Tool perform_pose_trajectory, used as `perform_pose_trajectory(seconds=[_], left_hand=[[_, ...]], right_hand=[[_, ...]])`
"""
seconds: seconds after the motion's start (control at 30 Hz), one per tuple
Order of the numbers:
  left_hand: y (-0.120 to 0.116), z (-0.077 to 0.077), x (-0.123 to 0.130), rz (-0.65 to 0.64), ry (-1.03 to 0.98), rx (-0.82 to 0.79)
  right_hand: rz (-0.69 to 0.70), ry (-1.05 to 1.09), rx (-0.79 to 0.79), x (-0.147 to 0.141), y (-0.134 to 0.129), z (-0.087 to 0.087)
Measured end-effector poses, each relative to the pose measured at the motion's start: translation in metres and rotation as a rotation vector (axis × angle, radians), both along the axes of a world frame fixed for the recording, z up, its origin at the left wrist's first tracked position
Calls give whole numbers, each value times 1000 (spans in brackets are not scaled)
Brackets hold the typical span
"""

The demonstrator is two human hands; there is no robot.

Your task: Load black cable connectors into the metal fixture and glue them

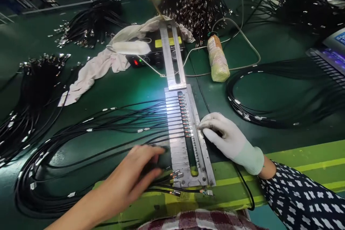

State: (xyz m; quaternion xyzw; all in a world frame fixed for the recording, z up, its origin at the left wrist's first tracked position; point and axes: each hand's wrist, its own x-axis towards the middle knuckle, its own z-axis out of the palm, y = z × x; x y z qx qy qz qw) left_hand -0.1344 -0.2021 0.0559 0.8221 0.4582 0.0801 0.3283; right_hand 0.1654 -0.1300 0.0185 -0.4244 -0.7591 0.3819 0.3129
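Note:
A slotted metal fixture (179,151) lies in front of me, with several black cables (145,137) laid side by side across its upper part. Their small metal connectors (185,115) line up along the slot. My left hand (134,174), bare, hovers left of the fixture's lower part, thumb and fingers apart, with nothing visible between them. Close to its fingertips, loose cable ends with connectors (176,175) rest at the fixture's near end. My right hand (229,140), in a white glove, has its thumb and fingers bent together against the fixture's right edge.
Beyond the fixture, a metal frame (172,57) leans over a black control box (151,55) with a cloth (91,70) beside it. A wrapped roll (218,59) stands right of it. Cable bundles (40,82) lie left, behind and right (248,111). Green-yellow tape (304,161) covers the near edge.

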Motion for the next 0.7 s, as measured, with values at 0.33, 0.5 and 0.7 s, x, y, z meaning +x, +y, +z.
perform_pose_trajectory(seconds=[0.33,0.5,0.7], left_hand=[[-31,10,-22,135,-42,-15],[-32,0,-30,174,50,228],[-52,-13,-56,226,190,352]], right_hand=[[-14,-70,75,-2,-2,-2],[-18,-75,70,-1,-3,0],[-26,-67,31,-3,-1,2]])
